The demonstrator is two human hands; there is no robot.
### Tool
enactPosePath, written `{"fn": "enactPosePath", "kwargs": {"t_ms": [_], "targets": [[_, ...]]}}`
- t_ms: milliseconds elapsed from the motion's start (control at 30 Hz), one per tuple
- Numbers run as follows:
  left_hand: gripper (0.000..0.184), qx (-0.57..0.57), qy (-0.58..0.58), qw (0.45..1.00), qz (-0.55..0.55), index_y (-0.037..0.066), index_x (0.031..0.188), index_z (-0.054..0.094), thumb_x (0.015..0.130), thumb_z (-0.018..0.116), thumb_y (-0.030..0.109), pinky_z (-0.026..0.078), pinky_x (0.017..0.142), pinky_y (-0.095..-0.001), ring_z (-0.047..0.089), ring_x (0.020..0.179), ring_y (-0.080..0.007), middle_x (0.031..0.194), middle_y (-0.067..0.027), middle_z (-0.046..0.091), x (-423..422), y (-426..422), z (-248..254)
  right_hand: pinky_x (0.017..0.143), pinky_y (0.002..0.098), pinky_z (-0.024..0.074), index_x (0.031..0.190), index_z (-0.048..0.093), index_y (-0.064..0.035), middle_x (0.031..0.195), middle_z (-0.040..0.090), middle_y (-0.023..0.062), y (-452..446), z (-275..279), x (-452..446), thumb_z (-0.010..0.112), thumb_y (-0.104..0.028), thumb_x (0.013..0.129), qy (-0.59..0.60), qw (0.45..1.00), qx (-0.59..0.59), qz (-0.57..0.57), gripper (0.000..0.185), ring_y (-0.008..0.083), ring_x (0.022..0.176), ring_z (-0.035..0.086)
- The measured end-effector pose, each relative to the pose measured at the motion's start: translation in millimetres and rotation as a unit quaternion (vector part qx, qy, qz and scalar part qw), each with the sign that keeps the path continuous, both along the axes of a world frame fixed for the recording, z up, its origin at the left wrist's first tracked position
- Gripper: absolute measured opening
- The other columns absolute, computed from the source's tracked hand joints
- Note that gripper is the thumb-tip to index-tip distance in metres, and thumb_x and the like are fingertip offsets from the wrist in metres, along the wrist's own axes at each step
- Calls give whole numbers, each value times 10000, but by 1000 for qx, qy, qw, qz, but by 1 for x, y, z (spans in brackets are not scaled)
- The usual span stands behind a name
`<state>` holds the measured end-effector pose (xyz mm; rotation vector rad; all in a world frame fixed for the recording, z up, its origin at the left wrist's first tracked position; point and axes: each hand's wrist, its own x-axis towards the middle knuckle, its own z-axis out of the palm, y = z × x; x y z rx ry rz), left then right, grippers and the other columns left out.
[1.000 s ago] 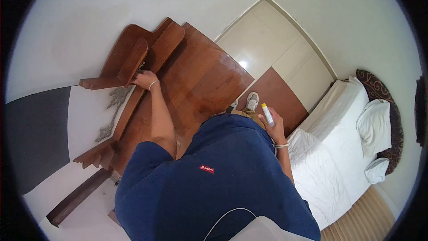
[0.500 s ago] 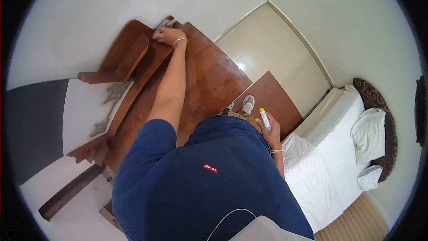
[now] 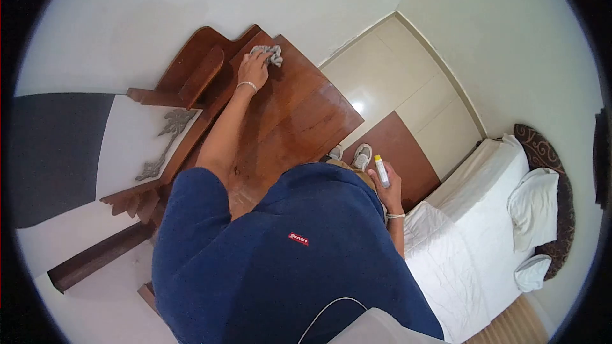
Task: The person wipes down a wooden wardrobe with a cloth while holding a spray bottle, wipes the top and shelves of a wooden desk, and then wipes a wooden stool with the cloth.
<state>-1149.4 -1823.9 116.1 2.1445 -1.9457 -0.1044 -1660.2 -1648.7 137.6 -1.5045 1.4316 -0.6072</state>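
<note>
My left hand is stretched out over the far end of a brown wooden tabletop. Its fingers are on a crumpled grey patterned cloth, which lies against the wood near the raised back edge. Down by my right hip, my right hand is closed around a slim white bottle with a yellow cap. The bottle stands nearly upright in the grip, cap end out; part of it is hidden by the fingers.
A wooden back with a small shelf and a mirror-like panel rise on the left. A bed with white sheets stands at right, with pillows. Beside my shoes is a brown floor panel, then pale tiles.
My left hand has moved the cloth from the raised back ledge onto the tabletop, slightly right and down. My right hand still holds the bottle by my hip. The view has shifted a little.
</note>
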Motion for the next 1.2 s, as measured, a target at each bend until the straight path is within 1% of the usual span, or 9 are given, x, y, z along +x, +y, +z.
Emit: {"fn": "enactPosePath", "kwargs": {"t_ms": [233, 433, 533, 600, 767, 900, 933, 1000, 1200], "targets": [[513, 331, 64, 919, 203, 105, 1455, 534, 1018, 433, 355, 395, 1110, -538, 503, 1351, -439, 1473, -226, 540, 21, 193, -38, 833, 335, 528, 1184, 681, -5, 1000, 724, 144, -8, -18, -14, 803, -252, 901, -25, 998, -31, 44, 395, 210, 883, 676], [435, 233, 94, 859, 445, -37, 1330, 552, 987, 498, 227, 441, 1067, -529, 570, 1253, -488, 1330, -364, 577, -13, 491, -177, 798, 340, 527, 1157, 682, -3, 968, 713, 146, -32, -13, -17, 777, -230, 919, -47, 990, -38, 131, 342, 224, 846, 672], [449, 250, 189, 780, 541, -55, 1325, 550, 990, 511, 240, 438, 1055, -536, 574, 1251, -479, 1317, -346, 595, -90, 524, -126, 825, 389, 546, 1179, 662, 11, 1016, 724, 223, -47, -13, -21, 755, -217, 913, -42, 977, -28, 205, 362, 347, 919, 724], [468, 71, 66, 816, 570, -56, 1359, 537, 997, 517, 240, 441, 1038, -543, 591, 1219, -475, 1284, -318, 625, -86, 575, -205, 818, 392, 545, 1172, 664, 8, 1016, 725, 220, -57, -6, -19, 756, -226, 914, -42, 969, -17, 244, 360, 355, 916, 721], [394, -214, 219, 787, 536, 9, 1371, 556, 1050, 452, 213, 436, 1060, -471, 579, 1213, -428, 1298, -254, 620, -110, 439, -102, 805, 420, 537, 1167, 669, -19, 1008, 719, 206, -82, -8, -22, 749, -255, 929, 9, 943, -34, 330, 345, 382, 928, 701], [327, -83, -5, 954, 287, 93, 1202, 698, 922, 537, 42, 433, 1059, -439, 555, 1248, -390, 1343, -181, 608, -85, 313, -143, 759, 442, 509, 1158, 667, -35, 948, 700, 189, -71, -11, -35, 754, -251, 925, -3, 951, -133, 281, 329, 374, 867, 666], [423, 68, 72, 936, 338, 132, 1270, 677, 875, 570, 26, 424, 1076, -469, 498, 1338, -385, 1425, -196, 563, -129, 235, -55, 726, 440, 498, 1136, 672, -39, 912, 693, 175, -66, 1, -41, 765, -239, 917, -15, 959, -118, 256, 311, 352, 817, 645], [595, 1, -47, 928, 369, 147, 1445, 560, 862, 638, 63, 293, 1153, -563, 338, 1456, -426, 1565, -189, 433, -143, 155, -132, 696, 429, 489, 1109, 670, -42, 871, 681, 157, -53, 11, -57, 778, -222, 907, -3, 971, -98, 220, 291, 325, 766, 622], [582, 43, 96, 953, 283, 185, 1606, 326, 1048, 488, 222, 89, 1269, -541, 85, 1569, -422, 1710, -132, 172, -190, -39, -129, 774, 392, 521, 1149, 655, -14, 919, 688, 179, 7, 14, -134, 744, -248, 935, 50, 989, 28, 137, 329, 325, 846, 677]]}}
